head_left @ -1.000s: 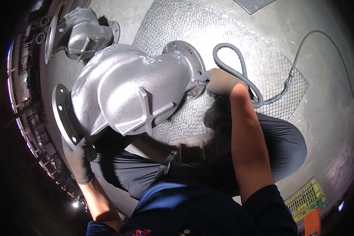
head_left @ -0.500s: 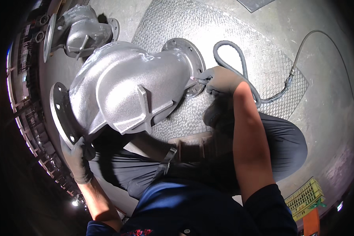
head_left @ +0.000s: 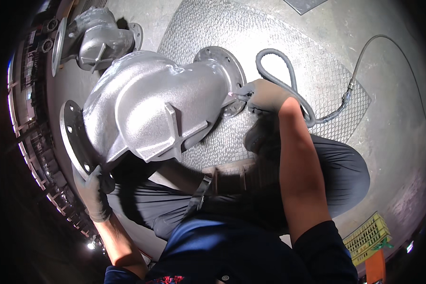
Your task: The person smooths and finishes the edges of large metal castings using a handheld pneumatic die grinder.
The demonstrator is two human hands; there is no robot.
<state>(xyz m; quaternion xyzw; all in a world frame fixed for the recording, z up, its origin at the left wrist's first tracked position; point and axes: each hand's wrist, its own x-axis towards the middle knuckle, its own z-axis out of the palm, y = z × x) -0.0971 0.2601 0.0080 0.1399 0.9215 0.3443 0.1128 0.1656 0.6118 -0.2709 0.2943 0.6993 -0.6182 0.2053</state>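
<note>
A large grey cast-metal valve body (head_left: 151, 109) lies in front of me, with a round bolt-holed flange at each end. My gloved left hand (head_left: 93, 191) is wrapped round the lower rim of the left flange (head_left: 73, 137). In my gloved right hand (head_left: 267, 96) is a slim air grinder (head_left: 241, 96), its small pinkish tip against or very near the casting beside the right flange (head_left: 222, 59). My fingers cover most of the grinder's body. A ribbed grey hose (head_left: 270, 52) loops close behind this hand; its join to the grinder is hidden.
A similar casting (head_left: 104, 42) stands at the far left. Beneath the work lies a metal tread plate (head_left: 199, 23). A thin air line (head_left: 364, 54) runs off right from the hose. My bent legs (head_left: 341, 175) frame the near side. A yellow crate (head_left: 368, 236) sits lower right.
Hardly anything differs. The grinder's tip and my right hand have shifted very slightly left; my left hand keeps its hold on the flange.
</note>
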